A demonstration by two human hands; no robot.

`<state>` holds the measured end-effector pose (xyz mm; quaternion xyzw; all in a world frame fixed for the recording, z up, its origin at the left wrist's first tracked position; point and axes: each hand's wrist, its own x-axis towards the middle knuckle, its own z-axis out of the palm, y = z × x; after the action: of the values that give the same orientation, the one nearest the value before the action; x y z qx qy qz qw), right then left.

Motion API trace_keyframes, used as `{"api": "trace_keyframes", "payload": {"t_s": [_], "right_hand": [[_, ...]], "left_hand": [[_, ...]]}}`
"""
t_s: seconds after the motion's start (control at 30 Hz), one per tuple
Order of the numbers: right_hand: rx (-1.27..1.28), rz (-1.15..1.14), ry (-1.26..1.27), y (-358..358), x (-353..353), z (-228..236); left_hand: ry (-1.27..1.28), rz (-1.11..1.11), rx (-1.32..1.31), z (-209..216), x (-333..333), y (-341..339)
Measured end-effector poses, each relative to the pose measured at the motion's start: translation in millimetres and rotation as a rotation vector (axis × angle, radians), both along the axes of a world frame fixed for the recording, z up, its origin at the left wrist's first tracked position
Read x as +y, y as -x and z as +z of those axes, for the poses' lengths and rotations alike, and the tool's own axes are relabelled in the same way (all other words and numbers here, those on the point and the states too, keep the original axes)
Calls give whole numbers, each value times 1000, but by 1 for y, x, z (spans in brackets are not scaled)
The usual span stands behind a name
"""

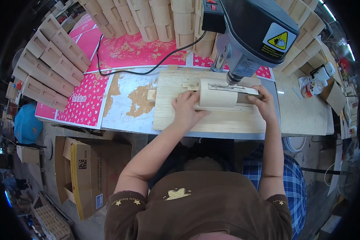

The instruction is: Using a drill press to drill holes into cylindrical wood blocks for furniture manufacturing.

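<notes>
A pale rounded wooden block (218,96) lies across a flat wooden board (216,120), beneath the chuck of a drill press (234,77). Along its top runs a narrow, shiny slotted strip (232,87); a darker rounded section (243,98) extends from the block's right side. My left hand (185,108) grips the block's left end, fingers curled against it and thumb pointing right. At the other side, my right hand (264,103) closes around the end of the darker section, thumb in front and fingers behind. The drill tip meets the strip area; whether it touches cannot be made out.
Wooden pieces with rectangular recesses stand stacked at the back (148,20) and left (52,64). A black cable (148,72) crosses the pink-covered table (132,50). White bottles (310,86) stand at right. Below left is an open cardboard box (94,172).
</notes>
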<state>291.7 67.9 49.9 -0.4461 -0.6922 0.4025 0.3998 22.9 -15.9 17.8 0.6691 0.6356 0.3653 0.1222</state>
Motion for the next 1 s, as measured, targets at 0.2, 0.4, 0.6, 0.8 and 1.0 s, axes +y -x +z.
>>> {"api": "trace_keyframes", "payload": {"t_s": [0.2, 0.4, 0.6, 0.8, 1.0], "right_hand": [[-19, 114, 69, 4, 1, 15], [116, -150, -395, 15, 37, 144], [-131, -230, -497, 53, 51, 207], [-148, -333, -727, 42, -26, 162], [2, -355, -664, 49, -62, 63]], "left_hand": [[-48, -119, 10, -11, 12, 28], [8, -175, -33, -12, 12, 35], [-1, -178, -29, -14, 15, 31], [69, -143, -41, -8, 11, 32], [4, -167, -29, -13, 14, 31]]}}
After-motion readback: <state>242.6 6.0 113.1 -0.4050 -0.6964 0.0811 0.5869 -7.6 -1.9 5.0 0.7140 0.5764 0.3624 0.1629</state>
